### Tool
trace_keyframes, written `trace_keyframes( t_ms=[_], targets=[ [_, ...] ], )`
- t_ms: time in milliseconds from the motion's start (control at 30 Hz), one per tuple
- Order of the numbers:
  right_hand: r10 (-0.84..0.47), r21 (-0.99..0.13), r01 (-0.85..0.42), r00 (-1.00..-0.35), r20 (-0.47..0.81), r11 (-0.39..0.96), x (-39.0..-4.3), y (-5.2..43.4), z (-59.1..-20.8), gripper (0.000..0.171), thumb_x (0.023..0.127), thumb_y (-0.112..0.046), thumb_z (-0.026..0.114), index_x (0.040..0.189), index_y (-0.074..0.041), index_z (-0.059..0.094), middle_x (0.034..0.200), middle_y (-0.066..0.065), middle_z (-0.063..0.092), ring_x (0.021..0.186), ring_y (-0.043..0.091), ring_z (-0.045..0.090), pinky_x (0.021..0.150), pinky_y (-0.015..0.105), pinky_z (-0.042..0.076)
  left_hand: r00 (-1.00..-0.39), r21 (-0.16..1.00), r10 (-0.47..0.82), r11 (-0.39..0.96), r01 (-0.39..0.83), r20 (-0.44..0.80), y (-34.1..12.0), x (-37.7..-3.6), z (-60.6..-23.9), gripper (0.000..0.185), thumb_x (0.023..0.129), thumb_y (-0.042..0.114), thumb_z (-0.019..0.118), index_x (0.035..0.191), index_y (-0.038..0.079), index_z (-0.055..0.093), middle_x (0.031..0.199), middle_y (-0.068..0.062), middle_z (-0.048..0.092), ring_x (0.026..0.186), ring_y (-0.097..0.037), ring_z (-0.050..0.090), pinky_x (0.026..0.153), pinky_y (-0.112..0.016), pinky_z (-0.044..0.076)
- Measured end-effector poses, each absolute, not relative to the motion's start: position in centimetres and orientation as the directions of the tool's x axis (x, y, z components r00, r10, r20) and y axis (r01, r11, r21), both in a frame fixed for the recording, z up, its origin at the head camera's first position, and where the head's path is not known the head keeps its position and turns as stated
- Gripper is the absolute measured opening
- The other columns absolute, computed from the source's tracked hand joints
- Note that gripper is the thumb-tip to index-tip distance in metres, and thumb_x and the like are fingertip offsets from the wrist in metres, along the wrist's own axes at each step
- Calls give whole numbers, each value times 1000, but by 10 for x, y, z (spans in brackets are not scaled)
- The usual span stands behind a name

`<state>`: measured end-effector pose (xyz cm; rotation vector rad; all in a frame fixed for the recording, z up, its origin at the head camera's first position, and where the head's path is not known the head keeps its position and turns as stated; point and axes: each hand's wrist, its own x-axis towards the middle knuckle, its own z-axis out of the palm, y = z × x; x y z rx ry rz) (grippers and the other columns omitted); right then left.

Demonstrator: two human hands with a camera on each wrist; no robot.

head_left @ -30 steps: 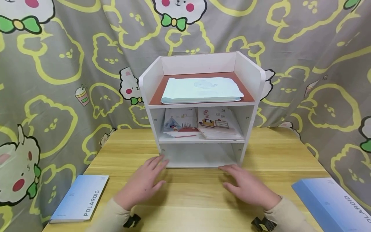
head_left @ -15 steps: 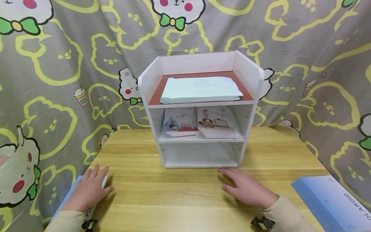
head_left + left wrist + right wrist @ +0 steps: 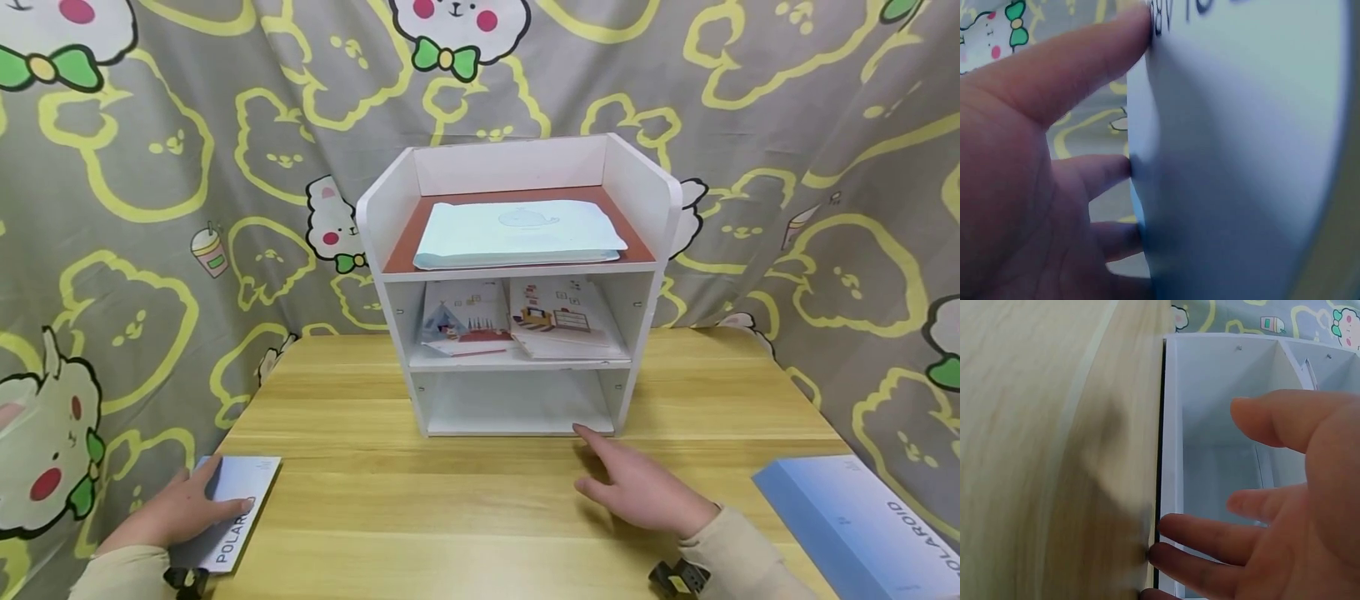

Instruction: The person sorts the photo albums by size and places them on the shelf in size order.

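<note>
My left hand holds the left edge of a light-blue book marked POLAROID at the table's front left. In the left wrist view my thumb lies on the book's cover and the other fingers disappear behind its edge. My right hand lies flat and relaxed on the table, with its index finger pointing at the bottom front edge of a white three-tier shelf unit. The right wrist view has those fingers just short of the bare bottom compartment.
A second blue POLAROID book lies at the front right. The shelf's top tier holds a pale-blue folder, and the middle tier holds two picture booklets. The wooden table is backed by a patterned curtain.
My left hand swept from in front of the shelf out to the left and took hold of the left book. My right hand stayed put, its index finger now stretched toward the shelf.
</note>
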<state>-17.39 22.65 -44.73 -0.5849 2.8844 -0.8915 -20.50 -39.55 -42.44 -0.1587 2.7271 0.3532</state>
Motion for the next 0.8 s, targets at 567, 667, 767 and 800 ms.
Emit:
trace_keyframes(
  t_ms=[567,667,767,800],
  targets=[
    [-379,-507,-335,-925,16,795,-175,225,-450,74,97,-40,67,156,-6,38,147,19,52,133,40,50,109,57,39,-926,207,-15,973,-100,-377,-379,-209,-425,123,83,74,64,148,-21,21,139,-55,22,126,-71,27,93,-74,37],
    [-383,-501,-343,-923,25,794,-175,225,-450,74,97,-39,68,156,-6,38,147,19,51,132,41,50,109,57,39,-935,200,-13,976,-90,-354,-370,-211,-426,122,83,75,64,148,-20,22,139,-56,21,125,-72,28,92,-74,38],
    [-392,-500,-354,-919,31,790,-174,225,-449,73,97,-38,68,155,-5,39,147,20,52,132,41,50,109,57,39,-945,188,-14,979,-80,-326,-361,-212,-429,123,81,77,62,149,-18,24,138,-57,21,124,-72,30,90,-73,40],
    [-397,-500,-359,-917,32,788,-174,225,-449,73,97,-37,68,155,-4,39,147,20,52,132,41,50,109,57,39,-946,182,-18,980,-82,-325,-357,-212,-429,124,81,78,61,149,-18,24,137,-57,21,124,-72,31,90,-73,40]
  ],
)
